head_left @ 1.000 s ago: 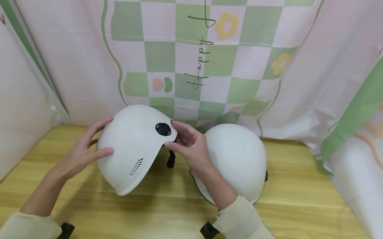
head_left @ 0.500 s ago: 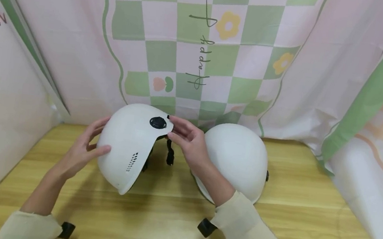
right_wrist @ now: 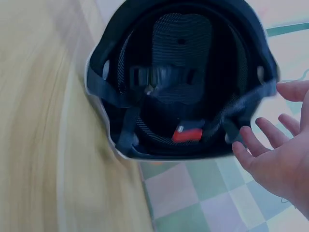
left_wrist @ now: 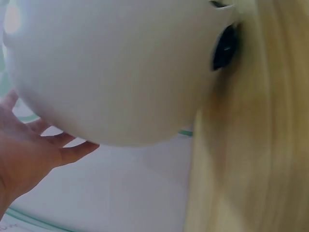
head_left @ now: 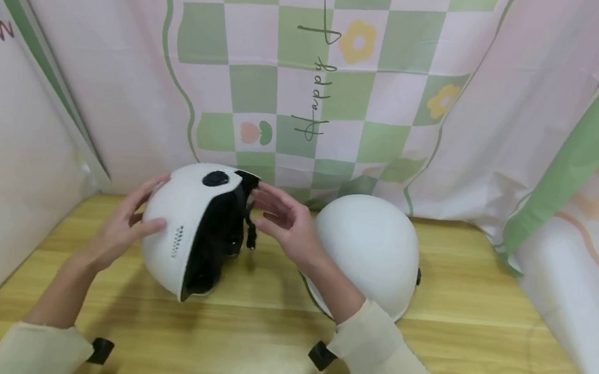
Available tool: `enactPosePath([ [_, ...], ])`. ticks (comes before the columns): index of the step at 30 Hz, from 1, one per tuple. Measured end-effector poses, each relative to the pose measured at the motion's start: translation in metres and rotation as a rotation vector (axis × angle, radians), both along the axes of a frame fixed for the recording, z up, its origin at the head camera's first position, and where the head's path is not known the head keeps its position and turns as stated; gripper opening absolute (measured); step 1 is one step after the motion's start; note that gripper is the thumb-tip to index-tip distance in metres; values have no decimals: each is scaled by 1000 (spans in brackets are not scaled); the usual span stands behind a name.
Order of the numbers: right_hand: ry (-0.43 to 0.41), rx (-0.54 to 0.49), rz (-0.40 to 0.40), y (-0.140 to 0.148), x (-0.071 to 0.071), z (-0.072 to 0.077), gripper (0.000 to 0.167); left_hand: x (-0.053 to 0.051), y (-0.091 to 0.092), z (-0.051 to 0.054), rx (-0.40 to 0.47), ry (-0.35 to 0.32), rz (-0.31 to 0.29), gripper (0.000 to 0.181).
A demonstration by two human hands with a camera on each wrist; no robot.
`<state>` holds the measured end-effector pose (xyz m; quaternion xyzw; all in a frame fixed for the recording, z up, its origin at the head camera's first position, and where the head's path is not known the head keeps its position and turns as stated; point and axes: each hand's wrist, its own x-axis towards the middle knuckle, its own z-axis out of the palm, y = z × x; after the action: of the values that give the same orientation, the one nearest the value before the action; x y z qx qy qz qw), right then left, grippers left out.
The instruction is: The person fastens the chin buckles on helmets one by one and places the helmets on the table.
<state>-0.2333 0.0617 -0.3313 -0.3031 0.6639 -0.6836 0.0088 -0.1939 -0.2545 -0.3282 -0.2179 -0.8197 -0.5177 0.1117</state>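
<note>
— How is the left hand (head_left: 116, 234) placed against the tilted helmet (head_left: 176, 203)?

— The rounded white crown is met at the fingertips. The fingers and thumb are spread wide and only lightly bent, with the crown held between them.

— And the right hand (head_left: 297, 227)?

— The helmet's dark opening is faced by it from the other side. Thumb and fingers are parted, their tips held close to the upper edge; whether it is touched by every one of them cannot be told.

— What is shown between the two hands?

— The helmet is tipped over, its hollow turned toward the right hand. A black disc (head_left: 216, 178) and a patch of vent holes (head_left: 177, 242) are carried on the shell. A black strap (head_left: 251, 234) is hung from the opening, and a red piece (right_wrist: 188, 135) is seen inside.

— And farther out?

— A second helmet (head_left: 367, 251), also white, is set apart on the wood-grained table (head_left: 461, 331), partly covered by the right forearm (head_left: 337, 288). Behind, a checked curtain (head_left: 344, 96) is hung, printed with flowers and lettering.
</note>
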Motion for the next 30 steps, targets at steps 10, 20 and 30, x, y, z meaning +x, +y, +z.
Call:
enactPosePath([
  [10,6,3,-34,6,-3,-14,56,-4,-5,5,-62,-1,26,65],
  [20,-16,67,-78,12,-5,-31,53,-6,-6,17,-74,-8,36,70],
  [30,-61,105,-112,8,-2,-47,51,-2,-16,21,-172,-23,83,68],
])
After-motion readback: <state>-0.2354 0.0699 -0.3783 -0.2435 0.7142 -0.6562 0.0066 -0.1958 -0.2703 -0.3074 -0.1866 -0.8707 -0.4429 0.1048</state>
